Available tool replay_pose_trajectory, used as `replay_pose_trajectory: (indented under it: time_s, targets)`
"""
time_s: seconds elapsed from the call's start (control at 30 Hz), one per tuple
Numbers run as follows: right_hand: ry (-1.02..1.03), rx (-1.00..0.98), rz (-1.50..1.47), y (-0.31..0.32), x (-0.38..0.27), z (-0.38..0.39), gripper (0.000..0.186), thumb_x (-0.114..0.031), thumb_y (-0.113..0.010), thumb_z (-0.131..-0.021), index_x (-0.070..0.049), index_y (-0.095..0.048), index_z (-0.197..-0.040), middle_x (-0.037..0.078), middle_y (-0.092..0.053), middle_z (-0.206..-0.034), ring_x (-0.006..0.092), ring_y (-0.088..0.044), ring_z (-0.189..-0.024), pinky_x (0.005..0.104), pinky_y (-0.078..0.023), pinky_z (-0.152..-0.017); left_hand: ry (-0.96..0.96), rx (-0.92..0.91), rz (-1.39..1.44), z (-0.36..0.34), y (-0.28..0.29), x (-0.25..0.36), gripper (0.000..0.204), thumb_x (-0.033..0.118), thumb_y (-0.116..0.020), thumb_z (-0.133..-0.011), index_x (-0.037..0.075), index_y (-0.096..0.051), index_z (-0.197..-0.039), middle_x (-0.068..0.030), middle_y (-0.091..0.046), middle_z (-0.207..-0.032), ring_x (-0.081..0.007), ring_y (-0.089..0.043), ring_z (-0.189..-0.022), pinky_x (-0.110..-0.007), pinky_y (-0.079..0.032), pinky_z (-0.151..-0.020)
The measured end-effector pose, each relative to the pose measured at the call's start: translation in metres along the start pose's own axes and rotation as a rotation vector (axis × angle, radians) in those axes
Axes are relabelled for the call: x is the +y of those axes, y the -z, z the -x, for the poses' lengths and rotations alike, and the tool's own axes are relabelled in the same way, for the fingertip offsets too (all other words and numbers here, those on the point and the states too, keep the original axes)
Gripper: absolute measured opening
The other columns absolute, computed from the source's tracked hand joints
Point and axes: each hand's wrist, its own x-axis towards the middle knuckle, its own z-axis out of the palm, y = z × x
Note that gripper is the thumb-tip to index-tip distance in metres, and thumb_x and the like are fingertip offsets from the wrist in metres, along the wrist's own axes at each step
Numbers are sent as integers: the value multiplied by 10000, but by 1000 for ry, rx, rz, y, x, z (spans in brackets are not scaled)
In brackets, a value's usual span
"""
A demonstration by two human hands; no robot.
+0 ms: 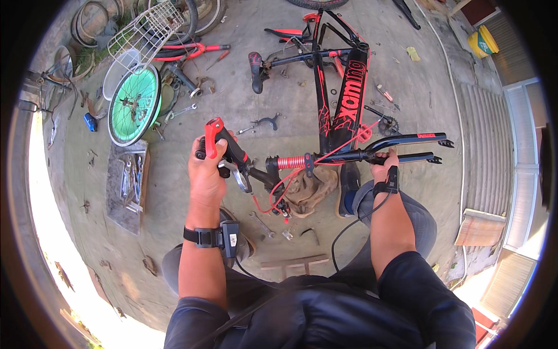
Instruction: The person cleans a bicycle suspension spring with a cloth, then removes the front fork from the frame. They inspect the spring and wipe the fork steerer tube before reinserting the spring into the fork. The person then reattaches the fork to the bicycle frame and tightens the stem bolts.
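Note:
My left hand (206, 168) is closed around the end of a black handlebar (235, 152), beside a red bar end (213, 132) and a silver brake lever (238, 177). A stem and a red-and-white ribbed section (292, 162) join the bar to a black bicycle frame (343, 87) lying on the ground. Thin red cables (271, 208) loop below the stem. My right hand (382, 165) grips a black front fork (401, 141) near its crown, the fork legs pointing right. Part of its fingers is hidden behind the fork.
A green-covered wheel (135, 104) and a white wire basket (148, 35) lie at left. Below them sits a metal tray (125, 192) of wrenches. A brown cloth (311, 195) lies under the stem, with a wrench (263, 224) nearby. A yellow bucket (483, 41) stands far right.

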Motion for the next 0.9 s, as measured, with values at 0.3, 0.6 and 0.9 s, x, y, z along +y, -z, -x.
replay_pose_trajectory:
  time_s: [0.3,0.6,0.9]
  targets:
    - [477,-621,773,69,50,-88,235,-204,-535,-1002,-35,-470,-1152,108,-515,-1010,245,-549,-843,502,-548,-829,-9,-107,-134,8,-16,17,399,108,-701,-901,-17,-529,-1239,-161,-660,-1141,-247,-644,-1049,-391,-527,-933]
    - [-241,-106,-14,40,52,-21,338,-286,-487,-1010,-21,-515,-1218,176,-584,-1215,358,-621,-1090,527,-481,-1013,-75,-137,-171,15,-39,-2,269,41,-741,-890,48,-565,-1093,-39,-659,-973,-105,-616,-828,-261,-512,-712]
    - [-243,-43,-23,21,63,39,336,-414,-422,-1031,-101,-535,-985,83,-610,-1008,305,-600,-1043,545,-446,-1027,-62,-215,-241,20,-72,-18,270,56,-750,-898,46,-557,-1086,-16,-626,-904,-85,-588,-711,-235,-472,-602]
